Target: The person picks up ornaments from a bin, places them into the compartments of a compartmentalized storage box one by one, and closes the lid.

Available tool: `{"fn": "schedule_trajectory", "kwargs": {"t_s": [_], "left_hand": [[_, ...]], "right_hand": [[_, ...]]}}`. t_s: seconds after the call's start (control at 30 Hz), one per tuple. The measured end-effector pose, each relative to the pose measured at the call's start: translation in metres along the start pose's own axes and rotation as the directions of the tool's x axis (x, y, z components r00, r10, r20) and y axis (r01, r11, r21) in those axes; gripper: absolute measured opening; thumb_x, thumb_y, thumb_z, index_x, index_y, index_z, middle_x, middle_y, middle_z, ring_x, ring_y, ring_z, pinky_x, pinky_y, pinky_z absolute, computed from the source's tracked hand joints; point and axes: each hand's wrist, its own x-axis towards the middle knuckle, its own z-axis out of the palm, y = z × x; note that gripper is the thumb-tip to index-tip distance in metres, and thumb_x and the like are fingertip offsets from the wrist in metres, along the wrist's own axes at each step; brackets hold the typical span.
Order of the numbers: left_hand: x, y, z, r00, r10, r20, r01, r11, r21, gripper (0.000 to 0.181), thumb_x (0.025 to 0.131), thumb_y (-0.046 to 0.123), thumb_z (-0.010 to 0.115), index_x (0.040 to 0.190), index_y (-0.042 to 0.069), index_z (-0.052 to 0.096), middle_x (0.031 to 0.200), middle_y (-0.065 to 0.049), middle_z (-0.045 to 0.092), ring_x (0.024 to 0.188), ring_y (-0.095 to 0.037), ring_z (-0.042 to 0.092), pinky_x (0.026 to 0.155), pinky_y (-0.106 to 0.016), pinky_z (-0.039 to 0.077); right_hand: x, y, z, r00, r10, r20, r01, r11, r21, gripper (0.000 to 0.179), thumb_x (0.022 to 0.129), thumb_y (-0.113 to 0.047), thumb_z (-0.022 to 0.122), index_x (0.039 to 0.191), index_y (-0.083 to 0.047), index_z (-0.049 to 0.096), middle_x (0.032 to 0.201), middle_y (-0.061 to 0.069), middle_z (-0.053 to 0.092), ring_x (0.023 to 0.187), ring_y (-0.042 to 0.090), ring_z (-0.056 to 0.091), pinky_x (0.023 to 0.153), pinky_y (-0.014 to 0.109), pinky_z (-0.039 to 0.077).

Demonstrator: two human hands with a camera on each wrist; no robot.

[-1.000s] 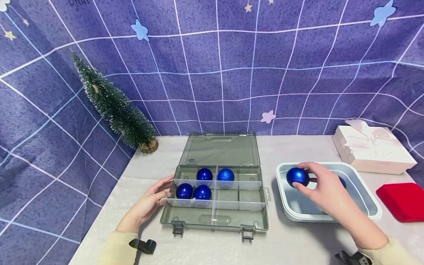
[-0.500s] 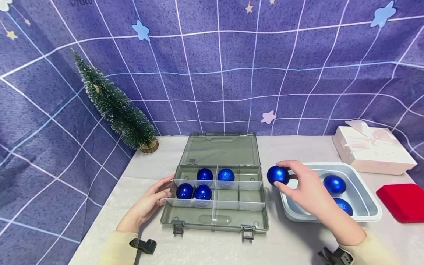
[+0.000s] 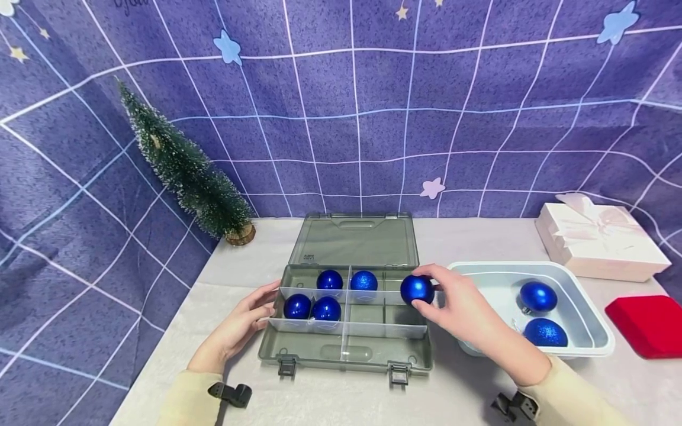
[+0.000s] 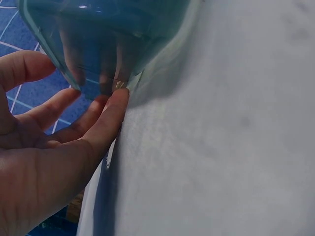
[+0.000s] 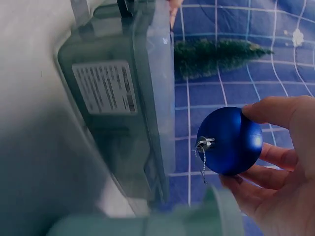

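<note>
A matte blue Christmas bauble (image 3: 417, 290) is pinched between the thumb and fingers of my right hand (image 3: 471, 310). It hangs over the right side of the clear grey compartment box (image 3: 301, 346); its silver cap and string show in the right wrist view. In the box's back row are a shiny blue bauble (image 3: 329, 280) on the left and a glittery one (image 3: 364, 281) across the divider. Two shiny baubles (image 3: 326, 309) lie side by side in the middle row's left part. My left hand (image 3: 240, 325) touches the box's left side with its fingers extended.
To the right, a pale tray (image 3: 588, 313) holds a matte blue bauble (image 3: 538, 296) and a glittery one (image 3: 546, 332). Beyond it are a white ribboned gift box (image 3: 599, 236) and a red object (image 3: 647, 325). A small Christmas tree (image 3: 183, 171) stands back left.
My right hand has carried the matte bauble leftward from the tray to over the box's right side, uncovering the two baubles in the tray. My left hand stays in place.
</note>
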Motion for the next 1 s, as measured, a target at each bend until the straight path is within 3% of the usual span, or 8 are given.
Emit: {"fn": "schedule_trajectory", "kwargs": {"t_s": [0.4,0.63,1.0], "left_hand": [[0.0,-0.001,-0.001,1.0,-0.01,-0.017,0.011,1.0,0.025,0.071,0.095,0.002,0.054,0.16,0.002,0.026,0.16,-0.028,0.024,0.112,-0.016,0.05,0.078,-0.024,0.045],[0.001,-0.001,-0.001,1.0,-0.015,-0.016,0.015,1.0,0.027,0.072,0.095,0.004,0.055,0.16,0.003,0.027,0.161,-0.028,0.024,0.119,-0.018,0.047,0.081,-0.026,0.045],[0.0,0.0,0.0,1.0,-0.007,-0.01,0.007,1.0,0.013,0.072,0.095,0.002,0.054,0.16,0.001,0.024,0.161,-0.029,0.023,0.113,-0.016,0.049,0.08,-0.025,0.045]], "right_hand": [[0.015,-0.014,0.038,0.994,-0.076,0.078,0.075,0.997,0.023,0.041,0.081,-0.008,0.084,0.119,-0.006,0.066,0.118,0.007,0.067,0.105,0.026,0.066,0.087,0.041,0.057],[0.021,-0.02,0.056,0.991,-0.049,0.128,0.05,0.999,-0.007,0.043,0.082,-0.013,0.085,0.12,-0.009,0.065,0.119,0.004,0.065,0.106,0.025,0.065,0.09,0.044,0.055],[0.025,-0.023,0.075,0.982,-0.017,0.187,0.028,0.998,-0.057,0.042,0.082,-0.016,0.084,0.12,-0.008,0.066,0.119,0.007,0.065,0.112,0.03,0.063,0.094,0.049,0.052]]}}
